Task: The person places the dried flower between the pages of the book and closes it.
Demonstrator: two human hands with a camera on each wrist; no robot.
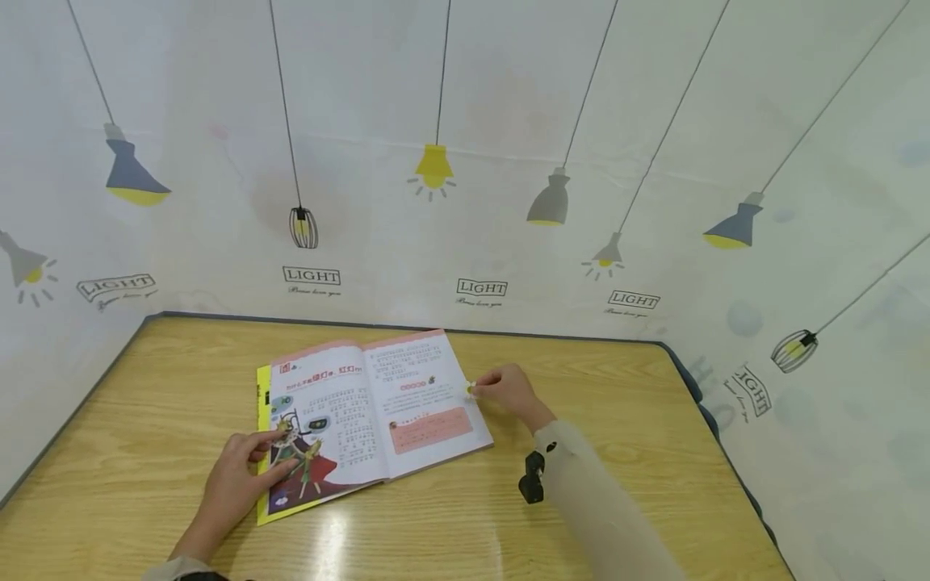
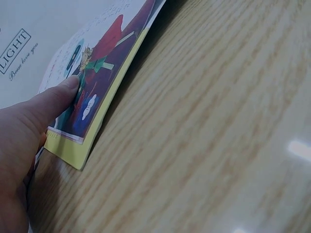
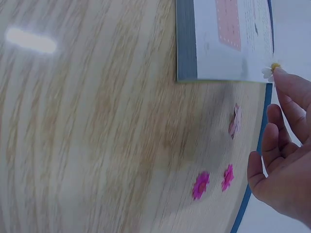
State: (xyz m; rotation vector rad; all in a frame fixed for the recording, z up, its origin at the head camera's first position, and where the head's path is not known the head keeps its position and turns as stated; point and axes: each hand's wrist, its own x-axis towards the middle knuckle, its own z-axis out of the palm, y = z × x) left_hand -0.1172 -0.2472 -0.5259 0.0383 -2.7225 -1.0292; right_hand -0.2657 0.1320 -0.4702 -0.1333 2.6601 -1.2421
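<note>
An open book [image 1: 363, 476] with a yellow cover edge lies on the wooden table, showing a left page with a cartoon of caped figures. My left hand [image 1: 236, 480] rests at its left edge, with thumb and index finger extended onto the picture. The thumb [image 2: 65, 92] presses the page in the left wrist view; the other fingers are mostly hidden. At the right page's outer edge my right hand [image 1: 512, 393] pinches a small white daisy [image 3: 267, 73] with a yellow centre between thumb and index finger. Its other fingers hang loosely bent.
A pale pink flower [image 3: 235, 121] and two magenta flowers, one nearer [image 3: 200, 185] and one farther [image 3: 227, 177], lie on the table beside the book. Behind the table [image 1: 617, 403] stands a pale wall [image 1: 508, 97] printed with hanging lamps. Dark trim lines the table's edge.
</note>
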